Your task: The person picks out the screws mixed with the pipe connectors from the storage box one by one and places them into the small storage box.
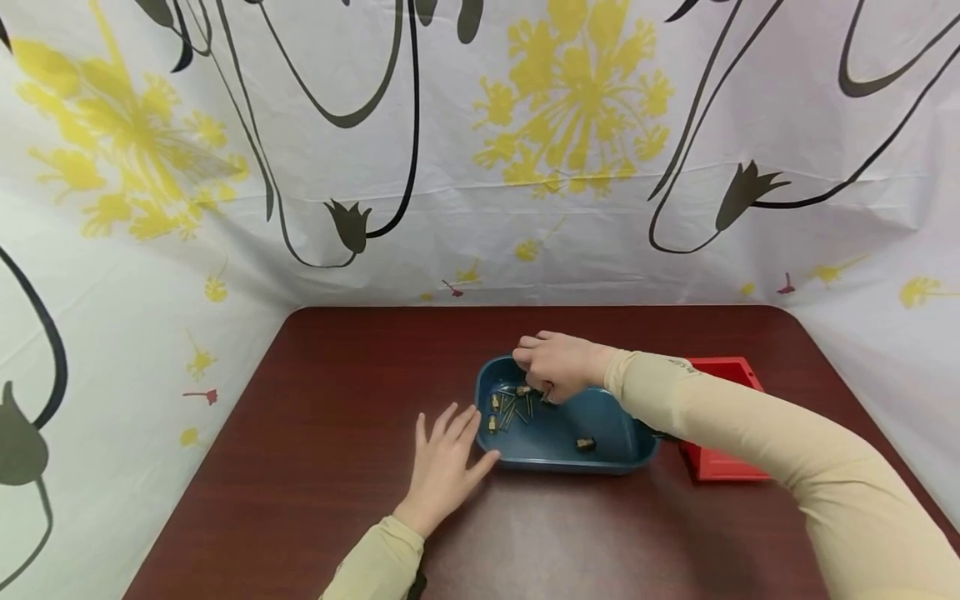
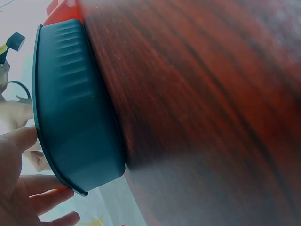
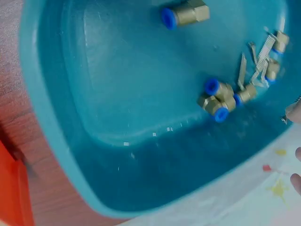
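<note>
A blue plastic tray (image 1: 622,442) sits mid-table and holds several brass fittings (image 1: 495,402) with blue ends and some thin metal pins. My right hand (image 1: 551,367) hovers over the tray's far left part, knuckles up, fingers bent down among the parts; whether they pinch one is hidden. In the right wrist view the fittings (image 3: 216,99) lie on the tray floor (image 3: 131,94), with fingertips (image 3: 294,113) at the right edge. My left hand (image 1: 446,454) lies flat on the table with fingers spread, thumb at the tray's left rim. The left wrist view shows the tray's outer wall (image 2: 70,103) beside my fingers (image 2: 19,155).
A red box (image 1: 720,462) stands just right of the tray, partly hidden by my right forearm. The dark red table (image 1: 300,467) is walled on three sides by a flowered white cloth (image 1: 480,167). A lone fitting (image 1: 585,443) lies near the tray's front.
</note>
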The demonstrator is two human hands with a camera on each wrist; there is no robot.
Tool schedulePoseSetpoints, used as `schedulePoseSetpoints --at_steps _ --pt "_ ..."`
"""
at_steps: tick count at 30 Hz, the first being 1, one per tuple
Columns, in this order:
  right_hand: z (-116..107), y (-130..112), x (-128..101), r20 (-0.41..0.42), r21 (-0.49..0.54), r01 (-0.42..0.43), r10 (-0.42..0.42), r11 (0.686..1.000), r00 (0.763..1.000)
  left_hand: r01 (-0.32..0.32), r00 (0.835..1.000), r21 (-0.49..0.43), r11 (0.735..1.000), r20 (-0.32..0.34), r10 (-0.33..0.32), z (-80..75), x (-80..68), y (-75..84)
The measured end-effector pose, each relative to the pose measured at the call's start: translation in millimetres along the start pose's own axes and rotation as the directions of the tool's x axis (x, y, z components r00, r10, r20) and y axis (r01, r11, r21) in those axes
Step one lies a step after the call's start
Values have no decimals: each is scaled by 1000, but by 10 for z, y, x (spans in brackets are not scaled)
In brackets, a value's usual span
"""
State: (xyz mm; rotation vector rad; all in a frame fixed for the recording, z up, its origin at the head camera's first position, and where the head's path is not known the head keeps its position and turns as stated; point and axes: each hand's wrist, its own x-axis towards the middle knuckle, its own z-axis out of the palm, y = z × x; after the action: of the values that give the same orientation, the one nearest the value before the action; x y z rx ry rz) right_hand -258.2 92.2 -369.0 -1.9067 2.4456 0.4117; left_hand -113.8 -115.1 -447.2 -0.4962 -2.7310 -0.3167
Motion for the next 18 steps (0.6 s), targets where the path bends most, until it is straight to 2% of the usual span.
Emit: schedulePoseSetpoints --at_steps 5,18 --pt "-125 81 -148 -42 93 -39 43 995 998 3 1000 0 1000 1 -3 9 1 -2" --pt "-323 180 -615 -149 89 -70 83 994 985 -6 1000 -3 1000 -10 6 28 -9 -2"
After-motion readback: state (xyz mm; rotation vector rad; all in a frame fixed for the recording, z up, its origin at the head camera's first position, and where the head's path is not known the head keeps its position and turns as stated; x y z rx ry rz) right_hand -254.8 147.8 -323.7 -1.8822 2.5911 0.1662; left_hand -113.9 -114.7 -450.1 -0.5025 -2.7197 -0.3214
